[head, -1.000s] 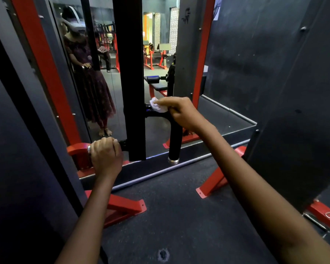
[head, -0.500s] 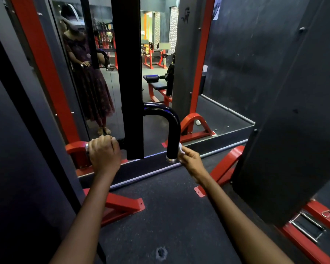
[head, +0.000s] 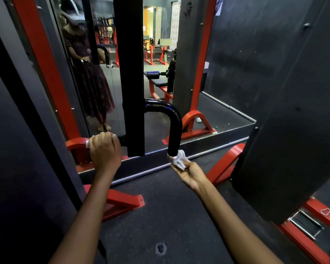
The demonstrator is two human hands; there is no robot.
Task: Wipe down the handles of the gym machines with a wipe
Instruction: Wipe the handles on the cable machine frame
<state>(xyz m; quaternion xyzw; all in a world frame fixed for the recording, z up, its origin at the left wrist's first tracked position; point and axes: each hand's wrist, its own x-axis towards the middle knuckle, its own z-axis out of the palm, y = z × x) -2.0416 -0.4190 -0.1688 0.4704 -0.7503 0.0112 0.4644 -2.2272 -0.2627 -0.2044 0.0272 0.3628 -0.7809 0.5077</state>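
Right hand (head: pixel 191 173): palm up, fingers pinching crumpled white wipe (head: pixel 180 160). Wipe touches silver end cap at bottom of curved black handle (head: pixel 175 130).

Handle long axis: near vertical, rising up and away from grip, then bending left into black upright (head: pixel 131 77). Remaining surface lies directly above wipe. Right hand nearer handle.

Left hand (head: pixel 104 151): fingers curled around second handle, left of upright; that handle hidden under hand.

Mirror (head: pixel 160 54) behind.
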